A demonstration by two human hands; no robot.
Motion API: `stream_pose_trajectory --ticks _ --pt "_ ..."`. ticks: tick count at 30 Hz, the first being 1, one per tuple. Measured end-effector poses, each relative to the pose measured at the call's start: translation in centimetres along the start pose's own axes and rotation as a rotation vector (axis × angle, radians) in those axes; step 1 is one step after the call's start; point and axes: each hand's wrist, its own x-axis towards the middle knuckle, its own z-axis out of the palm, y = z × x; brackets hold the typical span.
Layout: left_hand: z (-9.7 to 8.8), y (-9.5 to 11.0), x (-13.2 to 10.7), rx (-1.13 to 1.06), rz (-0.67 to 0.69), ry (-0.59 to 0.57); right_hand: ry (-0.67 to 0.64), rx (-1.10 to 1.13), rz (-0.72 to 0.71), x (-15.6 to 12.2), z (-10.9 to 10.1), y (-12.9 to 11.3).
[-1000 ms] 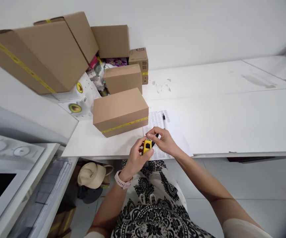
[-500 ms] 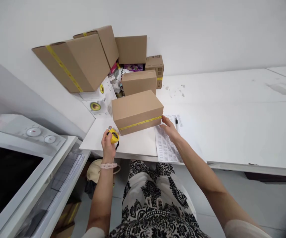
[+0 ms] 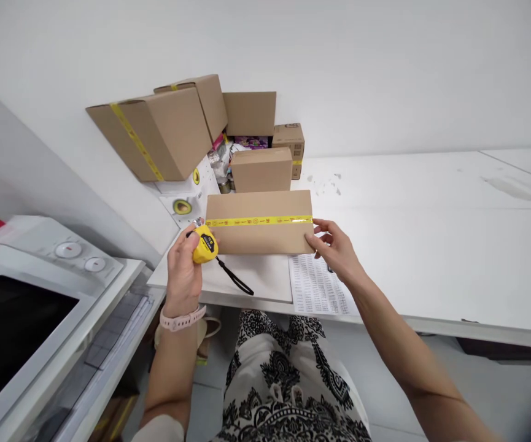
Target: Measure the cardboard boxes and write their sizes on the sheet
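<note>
Gripping a small yellow tape measure [image 3: 204, 245] tight in the left hand [image 3: 182, 271], parked right at the left end of the brown cardboard box [image 3: 259, 236]. Resting the right hand [image 3: 339, 252] flat-ish against the box's right end, fingers loose and just touching, not clamped on anything. Got the box lying on the white table [image 3: 431, 258] near the front edge, with a black strap [image 3: 235, 280] trailing off the tape measure, a printed sheet [image 3: 318, 288] under the right hand, and more boxes [image 3: 164, 132] piled behind.

On the table [image 3: 431, 245] a box [image 3: 259, 236], tape measure [image 3: 204, 244] at its left end, sheet [image 3: 318, 288] before its right, other boxes [image 3: 261, 169] behind.
</note>
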Motion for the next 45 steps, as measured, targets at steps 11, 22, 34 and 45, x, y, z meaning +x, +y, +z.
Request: stream_pose_trajectory --ticks 11,22,34,45 --pt "8.2 1.8 6.3 0.058 -0.625 -0.446 -0.040 -0.222 -0.525 9.0 2.3 -5.2" --pt "6.5 -0.7 3.5 0.041 -0.558 -0.517 -0.726 -0.150 -0.563 10.4 4.1 -7.9" --pt "6.4 -1.2 1.0 0.050 -0.477 -0.469 -0.821 -0.140 -0.525 9.8 4.3 -8.5" --pt "6.9 -2.7 -1.6 0.024 -0.405 -0.537 -0.637 0.238 -0.130 9.6 5.5 -7.4"
